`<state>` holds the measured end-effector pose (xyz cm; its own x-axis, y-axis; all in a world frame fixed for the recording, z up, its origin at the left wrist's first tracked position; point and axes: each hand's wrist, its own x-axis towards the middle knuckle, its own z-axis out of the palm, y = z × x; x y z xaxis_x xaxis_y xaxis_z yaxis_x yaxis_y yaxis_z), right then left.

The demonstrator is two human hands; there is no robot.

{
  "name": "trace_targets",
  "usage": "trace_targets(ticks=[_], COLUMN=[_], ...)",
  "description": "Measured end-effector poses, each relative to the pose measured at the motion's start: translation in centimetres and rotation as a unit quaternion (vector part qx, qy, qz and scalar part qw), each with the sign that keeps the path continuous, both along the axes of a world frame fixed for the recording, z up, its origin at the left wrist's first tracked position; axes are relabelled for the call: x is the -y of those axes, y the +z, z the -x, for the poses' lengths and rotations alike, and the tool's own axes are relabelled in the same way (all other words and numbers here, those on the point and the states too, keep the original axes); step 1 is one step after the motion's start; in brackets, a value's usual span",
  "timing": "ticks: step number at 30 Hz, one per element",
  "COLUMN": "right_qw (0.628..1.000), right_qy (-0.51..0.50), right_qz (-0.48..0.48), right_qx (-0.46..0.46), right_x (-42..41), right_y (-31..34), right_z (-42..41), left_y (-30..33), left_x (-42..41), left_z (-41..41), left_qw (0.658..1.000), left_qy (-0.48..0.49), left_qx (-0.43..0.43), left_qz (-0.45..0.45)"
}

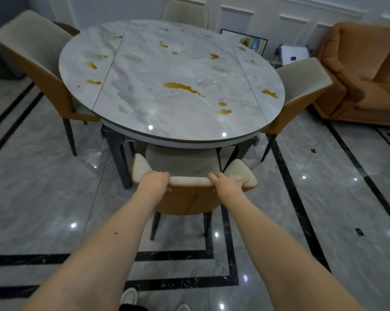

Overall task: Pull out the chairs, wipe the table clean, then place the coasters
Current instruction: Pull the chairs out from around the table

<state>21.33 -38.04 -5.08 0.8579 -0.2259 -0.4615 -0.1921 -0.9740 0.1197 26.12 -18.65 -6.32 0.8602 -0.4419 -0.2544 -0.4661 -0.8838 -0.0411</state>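
Both forearms reach fwd, left hand [154,180] and right hand [229,184] set apart and clamped over the top edge of the near chair [190,198], fingers over the cushion, thumbs probably on the orange back, a grip suited to dragging it straight back since its seat sits tucked under the table [144,104]. Tabletop is spotted w/ amber spills [182,87]; the other chairs sit close around it, and no cloth or coasters in view.

Grey-veined marble table [144,86] bears amber stains [182,87]; chairs [194,194] cream and orange.
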Motion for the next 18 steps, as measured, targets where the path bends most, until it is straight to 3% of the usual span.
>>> trace_targets(ticks=[18], right_qw=[0.999], right_qy=[-0.007], right_qz=[-0.015], right_qx=[0.028], right_x=[0.73], right_y=[-0.29], right_z=[-0.13], left_y=[0.17], left_x=[0.86], left_z=[-0.47], left_qw=[1.0], left_qy=[-0.008], left_qx=[-0.006], left_qz=[-0.017])
